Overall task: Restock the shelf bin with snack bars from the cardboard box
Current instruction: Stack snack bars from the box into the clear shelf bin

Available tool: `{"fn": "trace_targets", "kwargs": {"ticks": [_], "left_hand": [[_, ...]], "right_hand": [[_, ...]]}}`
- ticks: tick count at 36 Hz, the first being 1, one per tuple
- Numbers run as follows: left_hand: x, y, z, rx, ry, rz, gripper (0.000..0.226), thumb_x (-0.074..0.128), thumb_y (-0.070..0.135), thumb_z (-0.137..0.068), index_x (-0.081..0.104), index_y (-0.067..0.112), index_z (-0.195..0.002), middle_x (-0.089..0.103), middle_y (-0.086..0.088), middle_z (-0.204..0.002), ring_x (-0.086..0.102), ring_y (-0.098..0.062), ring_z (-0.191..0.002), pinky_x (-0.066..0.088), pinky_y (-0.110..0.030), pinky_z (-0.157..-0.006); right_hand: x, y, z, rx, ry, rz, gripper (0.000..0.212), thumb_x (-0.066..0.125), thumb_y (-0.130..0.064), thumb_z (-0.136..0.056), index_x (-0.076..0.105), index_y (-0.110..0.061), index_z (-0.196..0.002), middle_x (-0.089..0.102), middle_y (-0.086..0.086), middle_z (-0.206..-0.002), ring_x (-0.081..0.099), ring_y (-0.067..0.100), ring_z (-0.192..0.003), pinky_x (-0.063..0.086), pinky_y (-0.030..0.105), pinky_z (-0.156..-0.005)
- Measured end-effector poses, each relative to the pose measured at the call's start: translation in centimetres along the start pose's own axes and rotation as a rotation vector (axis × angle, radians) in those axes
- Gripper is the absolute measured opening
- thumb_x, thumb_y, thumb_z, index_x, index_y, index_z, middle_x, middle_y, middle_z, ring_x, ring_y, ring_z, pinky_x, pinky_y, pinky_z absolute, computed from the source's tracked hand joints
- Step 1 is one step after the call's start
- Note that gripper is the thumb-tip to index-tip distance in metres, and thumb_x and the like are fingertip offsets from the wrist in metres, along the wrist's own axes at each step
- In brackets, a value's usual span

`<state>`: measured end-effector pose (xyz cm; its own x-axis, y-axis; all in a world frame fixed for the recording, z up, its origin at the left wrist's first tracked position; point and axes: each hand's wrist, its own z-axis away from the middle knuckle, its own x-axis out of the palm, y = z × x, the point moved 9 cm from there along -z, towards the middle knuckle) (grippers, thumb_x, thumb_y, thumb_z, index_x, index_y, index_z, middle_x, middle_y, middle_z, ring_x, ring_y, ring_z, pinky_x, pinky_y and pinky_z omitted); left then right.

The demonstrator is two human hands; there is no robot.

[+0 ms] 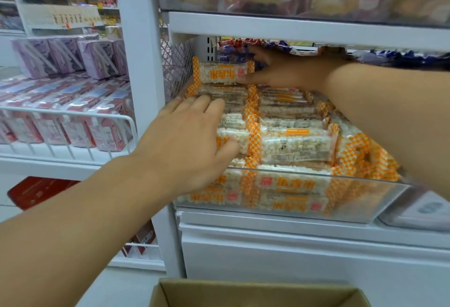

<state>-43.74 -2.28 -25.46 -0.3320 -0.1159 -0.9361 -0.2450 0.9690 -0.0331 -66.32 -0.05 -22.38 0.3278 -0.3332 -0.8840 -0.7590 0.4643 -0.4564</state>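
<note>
While pressing flat, fingers straight, on bars (287, 143) in the bin (379, 199): left hand (187, 141). Far back, pinching one upright bar (222, 73): right hand (280, 70). Near, below: box (258, 293).

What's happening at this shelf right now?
A person is filling a clear shelf bin with orange-and-white snack bars. The right hand holds one bar at the back of the bin, while the left hand lies flat on the stacked bars. The bin looks nearly full. An open cardboard box sits below; its contents are out of view.
</note>
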Motion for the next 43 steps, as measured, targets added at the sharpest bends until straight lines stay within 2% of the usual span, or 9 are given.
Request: {"fn": "trace_targets", "kwargs": {"ticks": [7,13,16,19,21,24,27,37,43], "left_hand": [[-0.8,0.5,0.6,0.035,-0.010,0.023,0.080,0.024,0.059,-0.085,0.033,0.014,-0.151,0.044,-0.005,-0.150,0.039,-0.025,-0.138,0.024,-0.046,-0.120],[-3.9,2.2,2.5,0.062,0.152,0.084,0.062,0.035,0.055,-0.088,0.058,0.013,-0.127,0.061,-0.009,-0.125,0.056,-0.031,-0.114,0.046,-0.048,-0.096],[-6.0,4.4,4.9,0.123,0.361,0.182,0.034,0.046,0.046,-0.091,0.063,0.016,-0.091,0.064,-0.002,-0.089,0.058,-0.025,-0.084,0.048,-0.041,-0.073],[-4.7,7.6,7.6,0.222,0.353,0.272,0.023,0.051,0.038,-0.092,0.057,0.019,-0.082,0.058,0.004,-0.076,0.055,-0.023,-0.072,0.042,-0.036,-0.061],[1.9,10.3,9.6,0.296,-0.044,0.165,0.020,0.052,0.041,-0.095,0.057,0.022,-0.096,0.061,0.001,-0.091,0.058,-0.025,-0.085,0.041,-0.036,-0.067],[15.8,10.3,17.8,0.269,-0.856,-0.104,0.051,0.057,0.053,-0.093,0.055,0.019,-0.130,0.060,-0.005,-0.129,0.059,-0.028,-0.116,0.049,-0.039,-0.093],[23.8,8.3,27.2,0.014,-1.274,-0.147,0.071,0.063,0.066,-0.083,0.057,0.017,-0.134,0.058,-0.003,-0.137,0.058,-0.029,-0.120,0.049,-0.043,-0.102],[33.0,11.0,39.0,-0.318,-1.477,0.258,0.062,0.069,0.056,-0.087,0.056,0.011,-0.127,0.056,-0.007,-0.138,0.056,-0.025,-0.114,0.045,-0.035,-0.090],[34.8,11.8,39.6,-0.277,-1.501,0.371,0.078,0.071,0.048,-0.089,0.038,0.013,-0.151,0.043,-0.007,-0.152,0.047,-0.028,-0.133,0.040,-0.039,-0.109]], "right_hand": [[-1.5,-0.3,6.8,0.135,-0.021,0.197,0.080,0.046,-0.068,-0.095,0.014,-0.035,-0.160,0.018,-0.011,-0.165,0.019,0.016,-0.152,0.021,0.025,-0.112],[-1.7,-3.8,16.9,0.110,0.007,0.268,0.046,0.051,-0.050,-0.101,0.051,-0.025,-0.140,0.052,0.000,-0.138,0.046,0.016,-0.117,0.029,0.020,-0.090],[-1.2,-5.3,23.6,-0.055,0.353,0.177,0.042,0.060,-0.040,-0.099,0.062,-0.016,-0.133,0.061,0.002,-0.134,0.055,0.017,-0.122,0.039,0.022,-0.097],[3.2,-4.6,31.6,-0.114,0.683,-0.193,0.015,0.061,-0.026,-0.095,0.071,-0.014,-0.095,0.068,-0.004,-0.086,0.061,0.011,-0.079,0.048,0.025,-0.070],[10.8,-1.4,33.3,0.048,0.525,-0.290,0.016,0.062,-0.026,-0.094,0.068,-0.014,-0.087,0.065,-0.002,-0.076,0.058,0.014,-0.071,0.049,0.035,-0.068],[26.4,5.4,36.2,0.401,-0.241,-0.179,0.037,0.069,-0.036,-0.092,0.066,-0.013,-0.121,0.068,0.007,-0.117,0.063,0.021,-0.107,0.049,0.035,-0.092],[35.1,10.7,43.9,0.632,-0.720,-0.064,0.076,0.079,-0.039,-0.083,0.046,-0.015,-0.146,0.050,0.009,-0.147,0.051,0.027,-0.130,0.045,0.032,-0.103],[41.3,13.9,48.9,0.774,-0.921,-0.058,0.105,0.088,-0.044,-0.073,0.027,-0.016,-0.154,0.039,0.005,-0.155,0.046,0.029,-0.134,0.045,0.040,-0.105],[45.4,12.9,46.5,0.744,-0.966,-0.043,0.124,0.090,-0.047,-0.068,0.013,-0.010,-0.158,0.026,0.010,-0.162,0.042,0.037,-0.139,0.052,0.045,-0.096]]}}
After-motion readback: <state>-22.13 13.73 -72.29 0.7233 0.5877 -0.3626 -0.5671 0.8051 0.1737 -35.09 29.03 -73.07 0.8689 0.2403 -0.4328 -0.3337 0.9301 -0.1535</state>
